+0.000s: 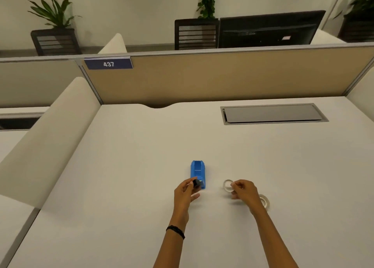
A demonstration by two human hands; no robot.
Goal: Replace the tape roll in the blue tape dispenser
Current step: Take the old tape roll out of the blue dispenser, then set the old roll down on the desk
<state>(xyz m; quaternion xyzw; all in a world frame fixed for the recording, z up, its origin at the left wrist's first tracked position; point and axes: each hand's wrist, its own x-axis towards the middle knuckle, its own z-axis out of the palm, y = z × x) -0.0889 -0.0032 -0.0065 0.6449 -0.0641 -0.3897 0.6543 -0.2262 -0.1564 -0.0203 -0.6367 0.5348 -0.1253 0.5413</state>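
The blue tape dispenser [198,171] stands on the white desk [141,166], its length pointing away from me. My left hand [185,194] pinches a small black spool [197,183] right at the dispenser's near end. To the right, my right hand [243,192] holds a thin, nearly empty clear tape ring [227,185] between thumb and fingers, low over the desk. A fuller clear tape roll [265,202] lies flat on the desk just right of that hand, partly hidden by my wrist.
A grey cable hatch [273,113] is set into the desk at the back right. A tan partition [212,77] with a "437" sign [108,64] closes off the far edge, and a white divider [50,130] borders the left side.
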